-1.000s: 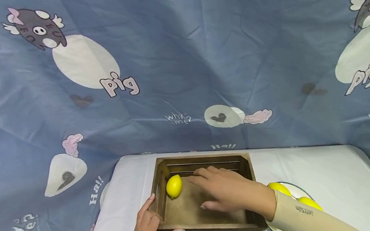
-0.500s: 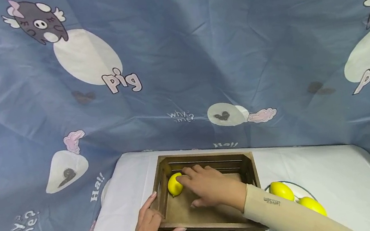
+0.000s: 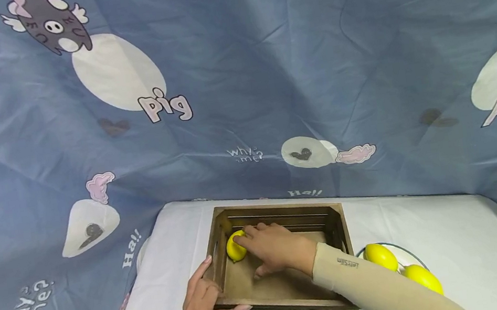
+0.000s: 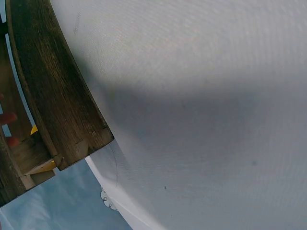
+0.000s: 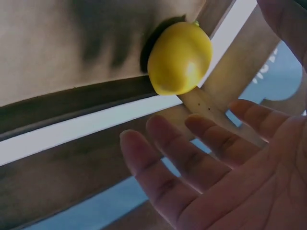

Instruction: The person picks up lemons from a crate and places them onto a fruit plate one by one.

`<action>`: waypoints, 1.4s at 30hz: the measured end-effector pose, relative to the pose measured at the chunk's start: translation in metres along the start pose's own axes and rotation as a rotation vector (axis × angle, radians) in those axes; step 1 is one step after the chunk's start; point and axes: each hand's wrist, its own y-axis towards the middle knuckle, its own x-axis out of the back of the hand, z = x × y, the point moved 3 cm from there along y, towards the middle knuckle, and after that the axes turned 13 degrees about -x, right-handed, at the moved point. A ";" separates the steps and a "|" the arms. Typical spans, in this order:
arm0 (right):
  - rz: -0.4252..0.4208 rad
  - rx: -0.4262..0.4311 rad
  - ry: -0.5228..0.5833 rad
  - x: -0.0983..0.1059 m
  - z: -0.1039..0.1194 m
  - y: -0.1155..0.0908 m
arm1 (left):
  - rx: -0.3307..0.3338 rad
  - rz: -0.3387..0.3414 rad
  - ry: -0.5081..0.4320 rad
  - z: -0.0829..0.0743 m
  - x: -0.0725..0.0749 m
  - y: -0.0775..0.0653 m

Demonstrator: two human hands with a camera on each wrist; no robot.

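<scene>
A slatted wooden crate (image 3: pixel 298 304) stands on the white surface, with one yellow lemon (image 3: pixel 235 247) in its far left corner. My left hand (image 3: pixel 202 302) holds the crate's near left corner, thumb along the front rim and fingers at the left side. Fingertips (image 4: pixel 8 118) show past the side slats in the left wrist view. Inside the crate, my right hand (image 3: pixel 274 246) is just right of the lemon. The right wrist view shows that palm (image 5: pixel 249 187) with fingers extended and spread, a gap between them and the lemon (image 5: pixel 180 57).
Right of the crate, a white dark-rimmed plate (image 3: pixel 405 253) bears a lemon (image 3: pixel 381 257) and another lemon (image 3: pixel 422 280), partly behind the right sleeve (image 3: pixel 366 281). A blue printed cloth (image 3: pixel 238 82) hangs behind the white surface (image 3: pixel 460 236).
My right hand has moved left across the crate, close to the lemon. The left hand keeps its place on the corner, and the head view has shifted slightly.
</scene>
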 end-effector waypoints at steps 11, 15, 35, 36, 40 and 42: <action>-0.021 0.019 -0.028 -0.012 0.011 0.014 | -0.014 -0.018 0.011 -0.001 -0.001 0.001; -0.032 0.022 -0.061 -0.017 0.011 0.016 | -0.001 -0.003 0.015 0.000 -0.001 0.000; -0.076 0.039 -0.139 -0.040 0.014 0.025 | -0.009 -0.033 -0.003 -0.002 -0.001 0.002; -0.074 0.033 -0.144 -0.040 0.014 0.025 | -0.007 -0.033 -0.007 -0.002 -0.001 0.003; -0.088 0.021 -0.155 -0.041 0.014 0.025 | -0.007 -0.036 -0.011 -0.002 -0.002 0.003; -0.091 0.019 -0.147 -0.042 0.014 0.024 | -0.009 -0.037 -0.008 -0.003 -0.002 0.002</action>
